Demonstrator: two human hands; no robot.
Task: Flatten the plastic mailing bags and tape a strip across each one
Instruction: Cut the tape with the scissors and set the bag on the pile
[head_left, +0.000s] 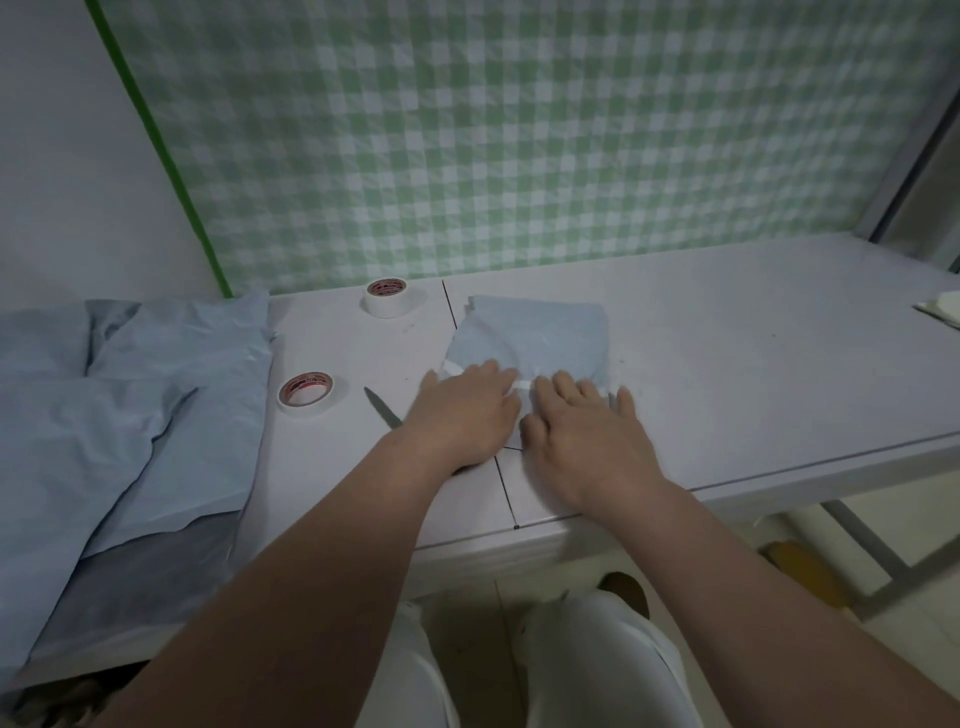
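A small light-blue mailing bag (535, 332) lies flat on the white table (727, 374), with a white tape strip (521, 384) across its near part. My left hand (465, 413) and my right hand (587, 431) lie side by side, palms down, fingers straight, pressing on the strip and the bag's near edge. One roll of white tape (306, 393) sits left of my left hand, and a second roll (387, 297) stands at the back by the wall. A pile of larger blue mailing bags (119, 415) covers the table's left end.
A scissor blade (382, 408) pokes out from under my left wrist. A green checked cloth (519, 130) hangs behind the table. A white object (943, 307) lies at the far right edge. The table's front edge runs just below my wrists.
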